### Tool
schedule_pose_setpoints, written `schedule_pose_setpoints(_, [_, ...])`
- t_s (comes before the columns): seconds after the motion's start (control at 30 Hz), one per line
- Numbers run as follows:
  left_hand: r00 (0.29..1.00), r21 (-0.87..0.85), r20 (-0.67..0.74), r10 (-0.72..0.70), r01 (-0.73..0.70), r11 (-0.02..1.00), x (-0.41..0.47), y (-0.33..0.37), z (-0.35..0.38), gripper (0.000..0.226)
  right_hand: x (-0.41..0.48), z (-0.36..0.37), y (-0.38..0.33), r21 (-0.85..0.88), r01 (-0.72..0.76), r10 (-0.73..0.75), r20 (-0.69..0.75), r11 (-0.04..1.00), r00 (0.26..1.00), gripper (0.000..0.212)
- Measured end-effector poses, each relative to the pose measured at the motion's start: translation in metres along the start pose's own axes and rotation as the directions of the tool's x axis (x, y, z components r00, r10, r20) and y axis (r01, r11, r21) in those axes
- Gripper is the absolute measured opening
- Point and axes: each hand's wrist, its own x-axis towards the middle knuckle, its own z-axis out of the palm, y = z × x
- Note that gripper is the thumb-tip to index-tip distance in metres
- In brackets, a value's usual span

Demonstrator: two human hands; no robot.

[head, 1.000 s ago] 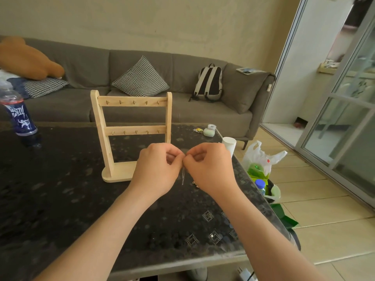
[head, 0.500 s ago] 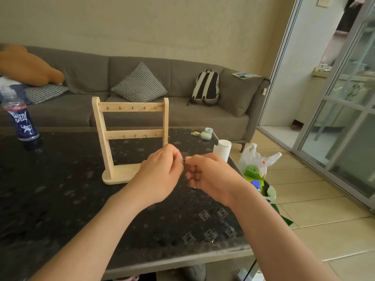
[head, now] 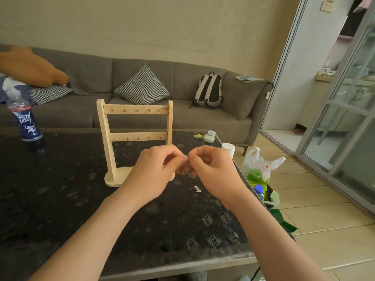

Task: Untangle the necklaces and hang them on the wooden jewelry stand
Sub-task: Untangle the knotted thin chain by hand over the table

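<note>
The wooden jewelry stand (head: 134,136) rises upright on the dark table (head: 60,199), its two rows of small hooks bare. Just in front of it, above the table, my left hand (head: 152,175) and my right hand (head: 211,171) meet fingertip to fingertip and pinch a thin necklace chain (head: 183,173), which is mostly hidden by the fingers. A small silver clump of chain (head: 196,189) lies on the table under my right hand.
A drink bottle (head: 25,120) stands at the table's far left. A white cup (head: 228,149) and small items (head: 209,137) sit near the far right corner. Bags and a bin (head: 261,179) crowd the floor right of the table. A grey sofa (head: 182,110) lies behind.
Both hands stayed together in front of the stand, with the fingers shifting slightly on the chain. The view tilted up a little. The silver clump on the table is now uncovered.
</note>
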Motion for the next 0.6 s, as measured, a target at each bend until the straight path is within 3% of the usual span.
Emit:
schedule_pose_setpoints(0.2, [0.994, -0.119, -0.093, -0.048, 0.037, 0.992, 0.001, -0.001, 0.004, 0.014, 0.006, 0.001, 0.002, -0.049, 0.087, -0.087, 0.013, 0.995, 0.996, 0.014])
schedule_pose_setpoints(0.33, [0.992, -0.266, -0.063, -0.109, 0.089, 0.960, 0.001, -0.001, 0.001, 0.013, 0.012, 0.005, 0.005, -0.055, 0.093, -0.091, 0.034, 0.994, 0.995, 0.013])
schedule_pose_setpoints(0.6, [0.977, -0.312, 0.036, -0.211, 0.212, 0.926, 0.001, -0.012, -0.002, 0.008, 0.019, 0.011, 0.011, -0.203, 0.130, -0.115, 0.083, 0.970, 0.990, 0.010])
